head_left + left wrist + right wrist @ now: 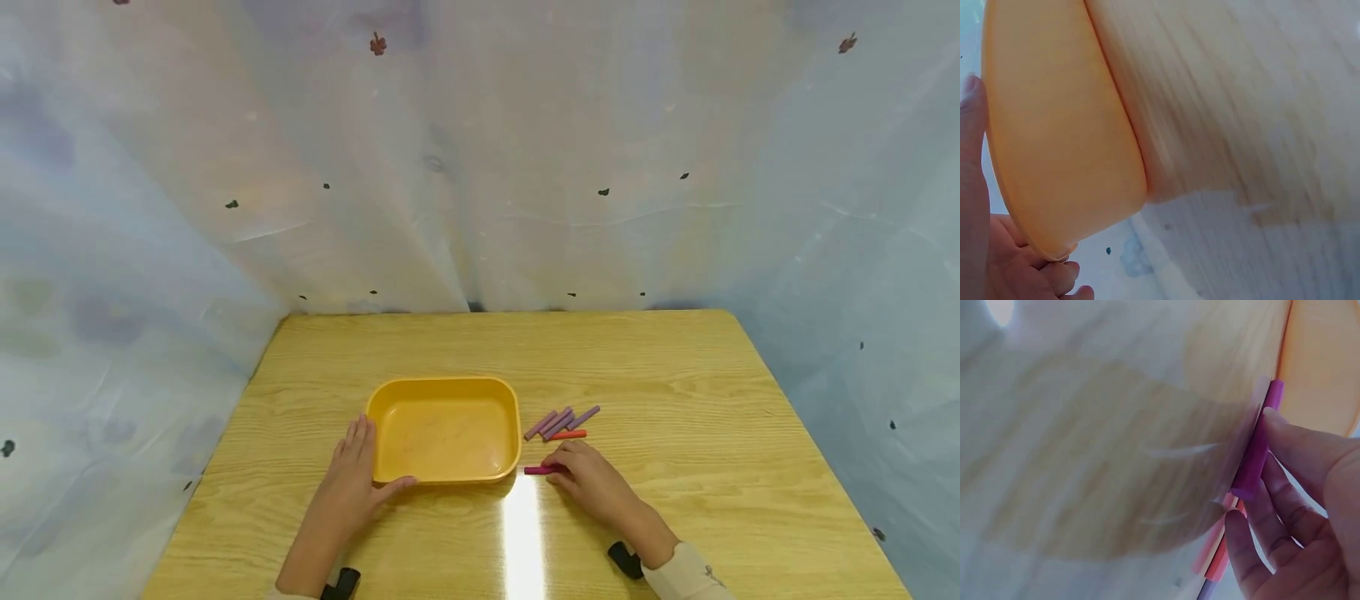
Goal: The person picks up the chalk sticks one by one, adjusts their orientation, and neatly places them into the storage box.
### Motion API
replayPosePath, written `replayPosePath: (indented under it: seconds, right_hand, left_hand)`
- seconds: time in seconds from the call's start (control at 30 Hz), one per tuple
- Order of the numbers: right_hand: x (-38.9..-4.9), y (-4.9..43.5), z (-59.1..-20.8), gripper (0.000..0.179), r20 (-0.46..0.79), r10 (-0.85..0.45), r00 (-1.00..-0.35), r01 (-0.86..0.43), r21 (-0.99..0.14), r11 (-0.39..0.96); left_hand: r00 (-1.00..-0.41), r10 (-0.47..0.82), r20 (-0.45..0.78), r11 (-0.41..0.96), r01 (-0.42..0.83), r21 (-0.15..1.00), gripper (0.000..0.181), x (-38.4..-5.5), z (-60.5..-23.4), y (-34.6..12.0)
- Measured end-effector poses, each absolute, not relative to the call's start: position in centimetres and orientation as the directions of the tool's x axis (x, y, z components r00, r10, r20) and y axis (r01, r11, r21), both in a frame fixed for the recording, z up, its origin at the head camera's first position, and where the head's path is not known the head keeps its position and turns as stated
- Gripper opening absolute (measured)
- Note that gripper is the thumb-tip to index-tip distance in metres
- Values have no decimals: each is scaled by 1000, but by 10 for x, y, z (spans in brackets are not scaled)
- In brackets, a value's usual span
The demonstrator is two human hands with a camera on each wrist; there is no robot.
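Observation:
My left hand [351, 482] holds the near left corner of a yellow plastic tray [442, 475], its thumb along the front rim and its fingers along the left side. In the left wrist view, bent fingers [1054, 275] reach past the tray's rim. Just right of the tray, my right hand [592, 487] pinches a short magenta stick [536, 471], chalk-like, between thumb and fingers. The right wrist view shows the magenta stick [1254, 456] lying lengthwise near the table surface. Beyond the right hand lie a red-orange stick [573, 434] and several purple sticks [555, 425].
The wooden table [637, 358] carries the tray at its middle, and no sticks show inside the tray. A pale patterned sheet [525, 167] hangs behind the table and at both sides. Bright glare [522, 533] falls on the near surface.

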State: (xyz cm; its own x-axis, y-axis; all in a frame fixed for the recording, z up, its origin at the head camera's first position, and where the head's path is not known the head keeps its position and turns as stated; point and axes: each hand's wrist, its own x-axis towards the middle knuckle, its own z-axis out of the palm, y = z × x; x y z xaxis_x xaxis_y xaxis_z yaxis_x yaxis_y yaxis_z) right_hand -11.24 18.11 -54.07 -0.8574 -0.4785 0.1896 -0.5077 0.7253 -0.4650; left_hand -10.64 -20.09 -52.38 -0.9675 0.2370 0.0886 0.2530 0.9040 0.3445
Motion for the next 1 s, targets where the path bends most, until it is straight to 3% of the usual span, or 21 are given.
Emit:
replayPosePath:
  seconds: [0.6, 1.0]
  right_hand:
    - [-116, 178, -539, 6, 101, -506, -856, -479, -521, 707]
    - [-112, 191, -535, 9, 1, -470, -883, -323, -727, 606]
  left_hand:
    - [-975, 214, 51, 907, 218, 360, 116, -107, -518, -199]
    - [-971, 232, 63, 908, 240, 345, 116, -106, -517, -199]
